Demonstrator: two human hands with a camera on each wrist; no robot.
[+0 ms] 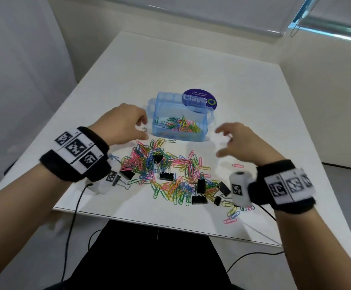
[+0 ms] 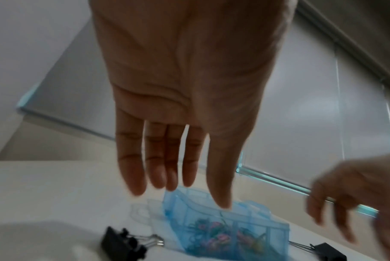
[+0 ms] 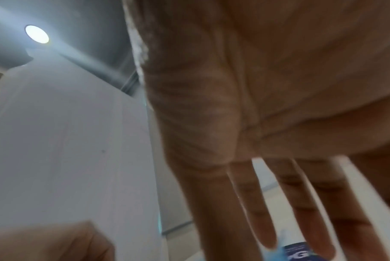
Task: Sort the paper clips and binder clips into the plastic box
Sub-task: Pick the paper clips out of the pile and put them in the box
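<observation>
A blue see-through plastic box stands open mid-table, with coloured paper clips in its near compartment. In front of it spreads a heap of coloured paper clips mixed with several black binder clips. My left hand hovers at the box's left end. The left wrist view shows its fingers straight and holding nothing. My right hand is blurred, right of the box, with fingers spread and empty. Both hands are above the table, behind the heap.
A round purple sticker lies behind the box. Loose paper clips lie near the white table's front edge. Black cables hang below that edge. Two binder clips lie under my left wrist.
</observation>
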